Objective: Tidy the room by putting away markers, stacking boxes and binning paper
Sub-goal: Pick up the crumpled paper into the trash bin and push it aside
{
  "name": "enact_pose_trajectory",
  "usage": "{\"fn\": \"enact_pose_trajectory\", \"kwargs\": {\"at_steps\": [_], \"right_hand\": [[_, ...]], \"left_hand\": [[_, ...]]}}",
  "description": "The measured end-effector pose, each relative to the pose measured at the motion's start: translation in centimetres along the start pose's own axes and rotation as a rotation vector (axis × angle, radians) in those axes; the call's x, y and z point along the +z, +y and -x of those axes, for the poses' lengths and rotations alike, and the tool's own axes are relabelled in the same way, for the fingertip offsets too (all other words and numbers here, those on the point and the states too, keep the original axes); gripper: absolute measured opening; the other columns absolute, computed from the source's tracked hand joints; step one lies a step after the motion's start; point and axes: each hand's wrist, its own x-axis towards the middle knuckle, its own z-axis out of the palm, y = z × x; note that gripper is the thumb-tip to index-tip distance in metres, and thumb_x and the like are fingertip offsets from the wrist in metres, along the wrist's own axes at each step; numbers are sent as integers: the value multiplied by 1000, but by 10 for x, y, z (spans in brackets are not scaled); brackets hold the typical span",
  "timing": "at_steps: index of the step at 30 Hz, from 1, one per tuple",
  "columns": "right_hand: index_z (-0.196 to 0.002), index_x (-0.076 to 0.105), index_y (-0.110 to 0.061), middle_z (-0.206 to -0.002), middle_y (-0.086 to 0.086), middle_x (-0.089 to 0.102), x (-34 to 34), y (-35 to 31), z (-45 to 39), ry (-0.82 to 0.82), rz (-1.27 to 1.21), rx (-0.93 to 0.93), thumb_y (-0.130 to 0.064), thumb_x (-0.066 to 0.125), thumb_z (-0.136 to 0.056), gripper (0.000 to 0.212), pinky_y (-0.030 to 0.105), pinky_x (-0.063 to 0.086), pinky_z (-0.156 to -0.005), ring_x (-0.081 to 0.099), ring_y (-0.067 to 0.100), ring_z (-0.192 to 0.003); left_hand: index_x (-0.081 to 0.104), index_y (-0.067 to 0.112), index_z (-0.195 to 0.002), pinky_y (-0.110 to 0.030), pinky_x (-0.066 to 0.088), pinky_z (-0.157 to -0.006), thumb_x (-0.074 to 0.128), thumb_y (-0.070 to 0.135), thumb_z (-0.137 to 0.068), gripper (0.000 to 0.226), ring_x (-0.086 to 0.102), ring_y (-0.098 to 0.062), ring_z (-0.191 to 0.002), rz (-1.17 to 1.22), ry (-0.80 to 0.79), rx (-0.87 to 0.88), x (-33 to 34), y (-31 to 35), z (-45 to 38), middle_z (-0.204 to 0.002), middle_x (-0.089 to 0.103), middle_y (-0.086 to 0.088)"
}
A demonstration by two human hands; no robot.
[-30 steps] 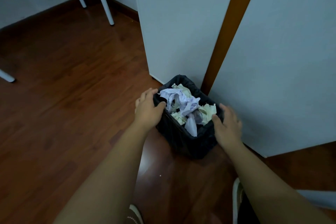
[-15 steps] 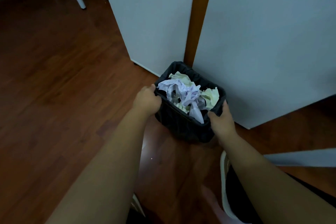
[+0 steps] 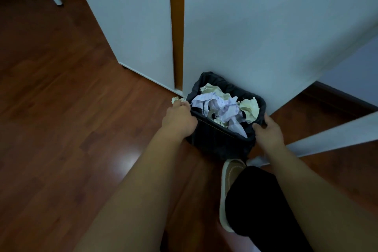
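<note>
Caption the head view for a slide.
Both hands, left hand and right hand, grip a black bin full of crumpled paper.

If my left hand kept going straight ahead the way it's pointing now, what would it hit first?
Most likely the crumpled scrap lying on the floor just past the left hand, which grips the bin by its left rim. Beyond the scrap stands the white cabinet. Depth is hard to judge here.

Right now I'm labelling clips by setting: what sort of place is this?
Probably a room in a home or office: wood-plank floor, white cabinet panels, and a small lined bin full of crumpled paper.
</note>
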Motion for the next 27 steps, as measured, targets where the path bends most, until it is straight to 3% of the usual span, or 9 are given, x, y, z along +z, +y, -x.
{"fn": "enact_pose_trajectory", "kwargs": {"at_steps": [5,8,10,13,17,20,24,27], "right_hand": [[-138,46,-19,-131,14,57,-25,8,7,86,182,18,-7,46,-90,50,37,46,-90,56,33,-111],[-151,24,-10,-156,14,25,-31,12,22,139,349,-65,-9,47,-93,63,32,27,-110,30,30,-140],[-152,20,-8,-161,10,12,-32,16,38,150,369,-195,-7,50,-92,67,29,12,-115,13,25,-147],[-149,29,-10,-159,10,15,-34,26,62,111,316,-291,-5,55,-89,66,34,13,-116,12,27,-147],[-143,41,-13,-154,11,23,-43,43,86,30,233,-285,-2,58,-87,60,32,20,-111,20,26,-143],[-136,51,-15,-150,9,30,-53,45,97,-33,200,-244,-5,57,-88,49,25,20,-107,27,24,-139],[-118,62,-20,-141,6,39,-65,44,110,-68,222,-278,-6,56,-89,33,25,26,-98,32,24,-131],[-110,63,-26,-134,3,44,-61,44,123,-144,271,-331,-7,55,-89,29,28,36,-92,38,24,-123]], "left_hand": [[24,19,-152,-47,37,-104,48,27,-90,67,28,-32,-130,-53,-24,-25,28,25,16,-151,23,-2],[15,19,-154,-46,37,-103,49,31,-89,74,27,-32,-130,-98,3,-22,46,37,19,-150,23,-2],[11,21,-155,-47,36,-102,49,32,-88,77,27,-32,-130,-73,11,-12,56,39,20,-151,22,-1],[4,24,-155,-48,30,-105,49,33,-88,81,24,-32,-134,-57,27,14,68,36,24,-154,20,0],[-14,26,-153,-51,25,-113,53,38,-91,92,20,-32,-143,95,64,15,93,23,47,-163,7,3],[-10,25,-154,-51,26,-114,52,39,-92,89,22,-32,-143,140,165,-72,123,5,85,-163,9,0],[12,31,-154,-47,32,-112,53,45,-91,76,22,-32,-141,117,-72,-175,169,-32,154,-161,5,-2],[21,30,-152,-44,33,-111,58,45,-87,76,24,-31,-140,100,-72,-253,176,-62,190,-160,9,0]]}}
